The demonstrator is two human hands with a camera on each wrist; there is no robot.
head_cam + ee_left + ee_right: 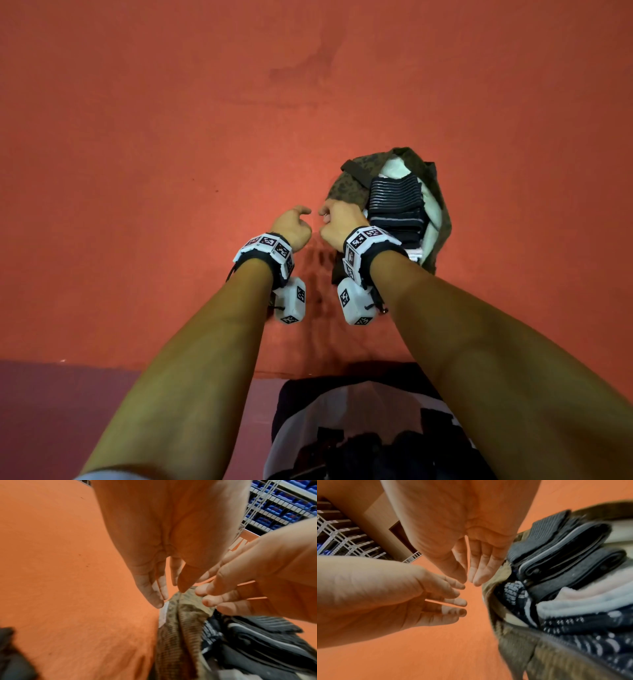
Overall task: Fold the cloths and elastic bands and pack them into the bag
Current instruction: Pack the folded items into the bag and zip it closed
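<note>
An olive camouflage bag (pixel 346 188) lies open on the orange table. Inside it sit folded dark striped elastic bands (pixel 394 202) and white cloths (pixel 397 168). Both hands hover side by side at the bag's left rim. My left hand (pixel 298 219) has straight fingers pointing down and holds nothing. My right hand (pixel 334 219) is relaxed and empty, right beside the rim. The left wrist view shows the left hand (pixel 169 596) just above the bag's rim (pixel 181 628). In the right wrist view the right hand (pixel 469 580) hangs next to the bands (pixel 565 555) and a dark patterned cloth (pixel 590 628).
The orange table (pixel 171 137) stretches far to the left and behind the bag. Its front edge (pixel 171 368) runs near my body. Wire shelving with blue bins (pixel 283 507) and a cardboard box (pixel 376 520) stand beyond the table.
</note>
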